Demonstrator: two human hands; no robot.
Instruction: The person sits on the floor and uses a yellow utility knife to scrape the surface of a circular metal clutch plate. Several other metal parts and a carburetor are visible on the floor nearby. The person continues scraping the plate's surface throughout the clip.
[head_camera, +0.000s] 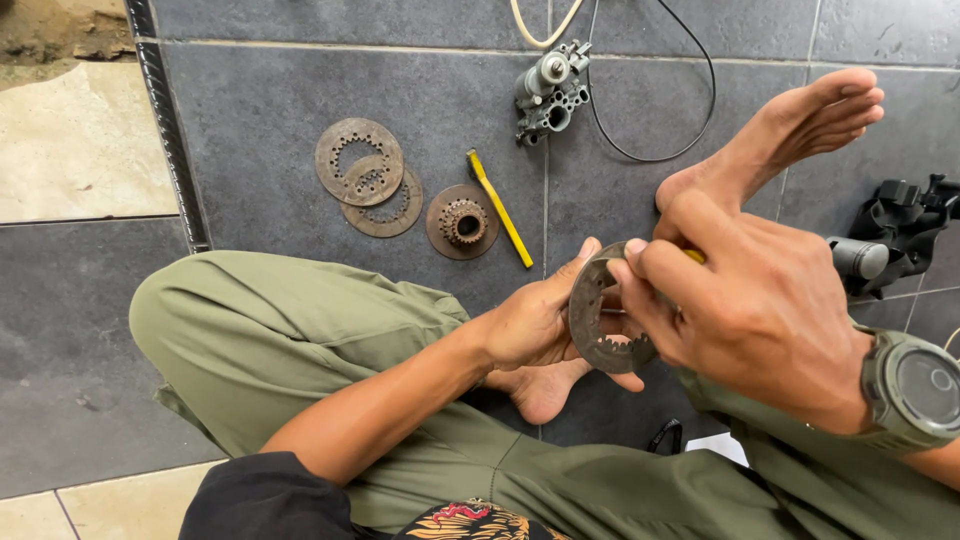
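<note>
Floor: dark grey tiles (300, 130) with pale grout lines are seen across most of the frame; a lighter stone slab sits at upper left behind a dark ribbed strip (165, 130). Pretty gritty workshop-on-the-ground setup.

Seating: the person is sat cross-legged in olive trousers (300, 340), one bare foot (790, 130) stretched toward upper right.

Thing in hand: a toothed metal ring plate (600, 320) is held on edge at centre frame, between both hands, above the lap.

Left hand (530, 325): wrapped around the plate's left rim, thumb up along the edge, so it's clearly gripped.

Right hand (750, 310): closed around something with a yellow bit (694, 256) poking out; it's pressed against the plate's face. What the tool exactly is can't be told. A chunky grey watch (915, 385) is worn on that wrist.

Handling guess: stiff, thin steel, probably light-ish for its width but not bendy. Inner teeth look sharp-ish and the surface dusty or oily, so it's best pinched at the outer rim, not the teeth. Not fragile, though a drop on tile would be loud.

Loose parts: two rusty drilled discs (365, 175) are overlapped at upper-left centre, a geared hub (463, 221) just right of them, a yellow-handled tool (500, 208) beside that.

Further up: a grey carburettor-like casting (550, 92) with a black cable (690, 120) looped near it.

Right edge: a black strap-and-lamp gadget (890, 245) is left lying there.
</note>
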